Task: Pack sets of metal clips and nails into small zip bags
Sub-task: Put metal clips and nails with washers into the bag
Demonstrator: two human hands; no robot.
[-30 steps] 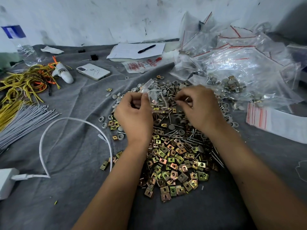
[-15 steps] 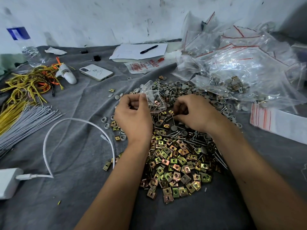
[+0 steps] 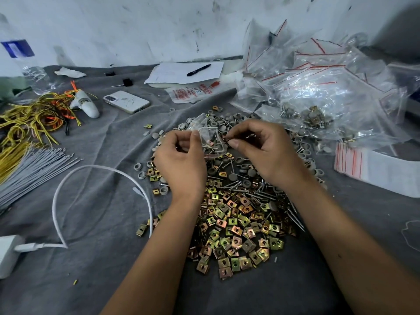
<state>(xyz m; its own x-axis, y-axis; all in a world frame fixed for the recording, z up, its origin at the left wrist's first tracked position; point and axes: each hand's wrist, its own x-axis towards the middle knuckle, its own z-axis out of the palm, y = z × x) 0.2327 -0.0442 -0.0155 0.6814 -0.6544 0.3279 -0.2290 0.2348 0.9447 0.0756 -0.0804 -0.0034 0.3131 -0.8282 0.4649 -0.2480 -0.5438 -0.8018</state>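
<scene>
The bench (image 3: 95,258) carries a heap of metal clips (image 3: 236,226) with nails (image 3: 241,185) mixed in. Above it the left hand (image 3: 179,162) pinches a small zip bag (image 3: 208,137) by its edge — the right hand (image 3: 266,151) pinches a clip (image 3: 226,139) at its mouth. If the floppy mouth sags shut, the clip could drop — or the nails inside could spill.

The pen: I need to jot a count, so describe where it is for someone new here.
Look to the far edge of the grey cloth, by the wall. White paper sheets lie there; the pen rests on them, the only slim black thing on white.
</scene>
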